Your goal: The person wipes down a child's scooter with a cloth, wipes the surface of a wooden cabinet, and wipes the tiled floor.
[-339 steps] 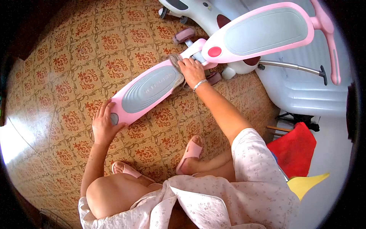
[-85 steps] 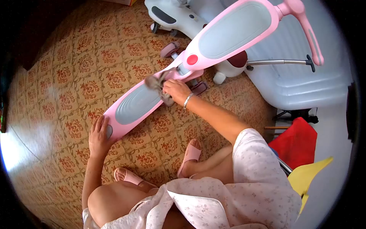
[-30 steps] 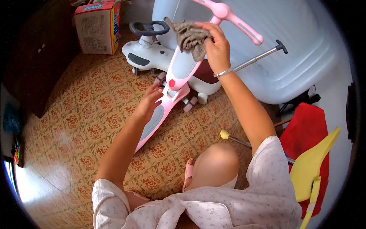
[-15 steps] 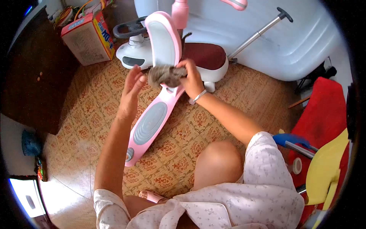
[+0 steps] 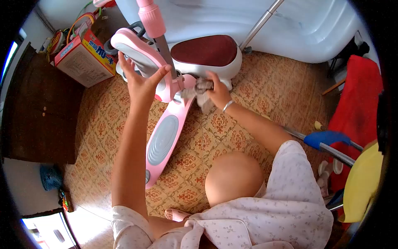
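Note:
A pink children's scooter (image 5: 154, 182) stands in front of me, with a grey oval pad on its footboard and a pink-rimmed, grey-faced seat (image 5: 139, 58) tilted up beside its stem. My left hand (image 5: 140, 85) is at the near side of this seat, thumb and fingers spread wide; whether it touches the seat I cannot tell. A crumpled grey-brown cloth (image 5: 202, 101) hangs from my right hand (image 5: 219, 92), which grips it beside the base of the stem. The cloth is slightly blurred.
Behind the scooter stands a white ride-on toy with a dark red seat (image 5: 203, 50), against a white bathtub (image 5: 215, 20). A cardboard box (image 5: 85, 62) and dark cabinet (image 5: 39, 112) are at left. Red cloth (image 5: 352, 95) and a yellow chair part (image 5: 362, 182) are at right.
My right hand has moved the cloth from the front of the seat to the stem's base. My left hand has opened wider and come up to the seat. The view has shifted.

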Demonstrator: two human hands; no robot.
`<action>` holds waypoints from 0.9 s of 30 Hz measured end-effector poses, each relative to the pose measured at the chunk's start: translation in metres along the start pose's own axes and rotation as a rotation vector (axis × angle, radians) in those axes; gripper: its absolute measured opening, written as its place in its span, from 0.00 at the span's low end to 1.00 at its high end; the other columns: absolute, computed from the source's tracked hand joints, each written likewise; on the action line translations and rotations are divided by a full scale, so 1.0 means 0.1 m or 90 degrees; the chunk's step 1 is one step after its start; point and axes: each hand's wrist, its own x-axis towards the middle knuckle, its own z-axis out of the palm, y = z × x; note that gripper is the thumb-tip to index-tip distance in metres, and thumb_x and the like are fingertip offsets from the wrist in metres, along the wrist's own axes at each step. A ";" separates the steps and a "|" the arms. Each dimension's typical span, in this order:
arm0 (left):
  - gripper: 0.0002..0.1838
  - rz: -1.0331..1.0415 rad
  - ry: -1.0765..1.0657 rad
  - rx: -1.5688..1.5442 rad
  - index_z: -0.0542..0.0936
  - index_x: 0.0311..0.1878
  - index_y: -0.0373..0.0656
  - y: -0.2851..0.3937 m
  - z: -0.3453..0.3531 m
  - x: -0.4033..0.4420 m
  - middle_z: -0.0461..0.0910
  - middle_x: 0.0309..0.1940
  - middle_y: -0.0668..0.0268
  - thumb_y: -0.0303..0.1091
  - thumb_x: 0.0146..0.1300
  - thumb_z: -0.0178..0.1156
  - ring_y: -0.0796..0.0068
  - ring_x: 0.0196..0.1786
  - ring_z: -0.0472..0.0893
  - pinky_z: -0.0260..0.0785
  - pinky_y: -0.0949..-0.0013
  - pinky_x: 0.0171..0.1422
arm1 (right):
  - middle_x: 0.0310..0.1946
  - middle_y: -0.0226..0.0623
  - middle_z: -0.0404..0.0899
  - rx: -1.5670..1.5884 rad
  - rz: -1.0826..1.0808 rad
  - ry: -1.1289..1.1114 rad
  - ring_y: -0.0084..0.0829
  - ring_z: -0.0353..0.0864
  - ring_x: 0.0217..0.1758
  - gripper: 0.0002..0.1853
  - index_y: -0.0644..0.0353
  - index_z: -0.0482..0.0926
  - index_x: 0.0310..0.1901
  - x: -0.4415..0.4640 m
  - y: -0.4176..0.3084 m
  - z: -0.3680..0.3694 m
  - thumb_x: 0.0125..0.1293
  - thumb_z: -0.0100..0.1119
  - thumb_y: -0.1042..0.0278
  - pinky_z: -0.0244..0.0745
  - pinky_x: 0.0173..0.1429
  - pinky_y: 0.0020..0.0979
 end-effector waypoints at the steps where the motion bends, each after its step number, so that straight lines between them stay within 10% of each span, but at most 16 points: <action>1: 0.73 -0.002 -0.004 0.001 0.39 0.75 0.39 -0.03 0.02 0.00 0.52 0.69 0.38 0.54 0.37 0.81 0.46 0.74 0.54 0.49 0.52 0.76 | 0.52 0.48 0.77 0.004 -0.053 0.033 0.51 0.78 0.55 0.35 0.51 0.62 0.64 0.11 0.03 -0.04 0.53 0.58 0.79 0.73 0.59 0.43; 7: 0.70 -0.075 0.002 0.056 0.34 0.75 0.40 -0.10 -0.02 -0.05 0.57 0.64 0.40 0.50 0.42 0.78 0.44 0.70 0.60 0.54 0.47 0.73 | 0.52 0.43 0.80 0.004 -0.145 -0.059 0.42 0.79 0.56 0.29 0.52 0.74 0.60 0.73 0.16 0.40 0.54 0.54 0.83 0.72 0.61 0.35; 11: 0.72 -0.090 0.005 0.058 0.34 0.75 0.46 -0.08 -0.22 -0.18 0.58 0.65 0.42 0.53 0.39 0.78 0.44 0.71 0.60 0.57 0.42 0.71 | 0.58 0.44 0.75 -0.122 -0.037 -0.366 0.43 0.76 0.58 0.29 0.49 0.72 0.63 0.76 0.30 0.96 0.59 0.53 0.82 0.68 0.64 0.38; 16: 0.69 -0.099 -0.019 0.048 0.41 0.74 0.45 -0.08 -0.55 -0.35 0.60 0.63 0.44 0.55 0.37 0.79 0.47 0.69 0.63 0.61 0.43 0.69 | 0.73 0.36 0.59 -0.125 -0.256 -0.280 0.38 0.57 0.76 0.32 0.50 0.67 0.68 0.35 0.47 1.07 0.62 0.49 0.85 0.52 0.79 0.34; 21: 0.66 -0.093 -0.013 0.060 0.47 0.71 0.44 0.03 -0.70 -0.48 0.61 0.61 0.47 0.56 0.35 0.79 0.48 0.68 0.64 0.63 0.43 0.67 | 0.76 0.41 0.50 -0.120 -0.093 -0.305 0.40 0.52 0.77 0.32 0.58 0.59 0.72 -0.25 0.70 1.16 0.64 0.49 0.81 0.54 0.78 0.36; 24: 0.66 -0.101 -0.005 0.031 0.44 0.72 0.45 0.06 -0.74 -0.55 0.61 0.61 0.46 0.55 0.35 0.79 0.48 0.68 0.64 0.62 0.42 0.68 | 0.73 0.49 0.51 -0.452 -0.393 -0.220 0.45 0.51 0.76 0.32 0.68 0.58 0.70 -0.60 0.51 1.15 0.63 0.51 0.79 0.60 0.76 0.37; 27: 0.66 -0.101 0.001 0.008 0.44 0.72 0.45 -0.01 -0.81 -0.63 0.61 0.61 0.46 0.53 0.35 0.78 0.49 0.68 0.64 0.60 0.42 0.69 | 0.70 0.51 0.55 -0.443 -0.402 -0.245 0.47 0.55 0.73 0.31 0.71 0.59 0.68 -0.67 0.46 1.15 0.63 0.52 0.78 0.62 0.74 0.39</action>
